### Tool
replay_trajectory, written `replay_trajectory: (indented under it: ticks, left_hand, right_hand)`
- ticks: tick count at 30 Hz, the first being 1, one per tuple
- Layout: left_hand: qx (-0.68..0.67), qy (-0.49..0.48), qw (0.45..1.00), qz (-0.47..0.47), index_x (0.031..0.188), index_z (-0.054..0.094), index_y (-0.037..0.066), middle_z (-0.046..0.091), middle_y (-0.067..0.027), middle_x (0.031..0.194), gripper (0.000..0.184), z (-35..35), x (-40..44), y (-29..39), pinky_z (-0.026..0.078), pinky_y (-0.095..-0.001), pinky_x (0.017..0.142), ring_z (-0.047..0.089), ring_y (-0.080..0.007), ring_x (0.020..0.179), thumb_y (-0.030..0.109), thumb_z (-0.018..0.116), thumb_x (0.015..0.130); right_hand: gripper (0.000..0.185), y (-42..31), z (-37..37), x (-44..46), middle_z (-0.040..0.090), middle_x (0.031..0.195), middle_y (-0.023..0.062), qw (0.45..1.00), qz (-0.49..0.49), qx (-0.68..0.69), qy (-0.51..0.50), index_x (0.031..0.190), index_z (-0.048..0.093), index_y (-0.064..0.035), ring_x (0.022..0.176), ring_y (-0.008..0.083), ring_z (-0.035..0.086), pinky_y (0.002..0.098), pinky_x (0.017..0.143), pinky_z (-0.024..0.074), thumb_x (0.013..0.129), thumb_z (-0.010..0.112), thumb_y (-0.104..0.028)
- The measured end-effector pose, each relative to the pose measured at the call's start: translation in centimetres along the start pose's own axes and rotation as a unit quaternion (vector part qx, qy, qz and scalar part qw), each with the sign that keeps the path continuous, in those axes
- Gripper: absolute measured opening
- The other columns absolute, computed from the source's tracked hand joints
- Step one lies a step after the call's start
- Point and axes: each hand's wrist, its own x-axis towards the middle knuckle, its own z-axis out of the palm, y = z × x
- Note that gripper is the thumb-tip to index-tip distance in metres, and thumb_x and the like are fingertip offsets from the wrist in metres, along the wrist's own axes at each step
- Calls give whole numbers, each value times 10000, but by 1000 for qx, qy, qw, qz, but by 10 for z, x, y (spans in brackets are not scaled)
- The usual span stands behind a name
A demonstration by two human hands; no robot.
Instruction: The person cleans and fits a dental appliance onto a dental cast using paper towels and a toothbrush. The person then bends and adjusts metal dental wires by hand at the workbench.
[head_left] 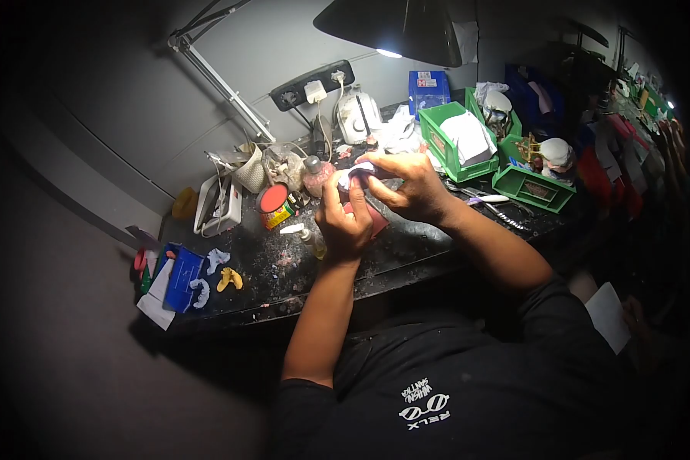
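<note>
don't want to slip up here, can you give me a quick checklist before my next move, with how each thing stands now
1. Piece held by both hands: ok, the small piece is between the fingers of the left hand and right hand.
2. Light on: ok, the lamp is lit above the table.
3. Table clean: not ok, specks and crumbs are scattered over it.
4. Space around the left hand: not ok, the pump bottle seems close beside it.
5. White-handled tool laid down: ok, it lies near the green boxes.
6. Underside of the piece: cannot tell, hidden.
</note>
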Motion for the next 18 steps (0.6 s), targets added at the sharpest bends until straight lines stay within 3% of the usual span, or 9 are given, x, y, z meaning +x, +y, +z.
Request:
replay_trajectory:
  ticks: [9, 11, 18]
  left_hand:
    - [-16, -22, 999, -42, 1166, 619, -43, 744, -175, 870, 218, 0, -4, 0, 588, -330, 672, 754, -230, 762, 78, 634, 986]
    - [-41, -12, 998, -56, 1143, 620, -11, 717, -218, 904, 210, 0, -2, 4, 569, -425, 688, 736, -379, 814, 76, 648, 954]
    - [-40, -17, 997, -61, 1146, 617, -12, 715, -212, 894, 211, -1, -2, 5, 572, -418, 682, 737, -371, 796, 80, 624, 956]
  right_hand:
    - [284, -2, -1, -1, 752, 977, 180, 1000, -13, -18, 9, 1108, 705, 10, 847, 285, 749, 358, 787, 571, 846, 692, -99]
    - [283, -3, -2, 0, 753, 975, 173, 999, -25, -36, 10, 1106, 705, 5, 840, 282, 749, 356, 780, 569, 845, 693, -103]
    - [271, -1, 2, -1, 758, 967, 153, 999, -32, -30, 24, 1095, 702, -6, 829, 274, 751, 358, 753, 565, 849, 690, -119]
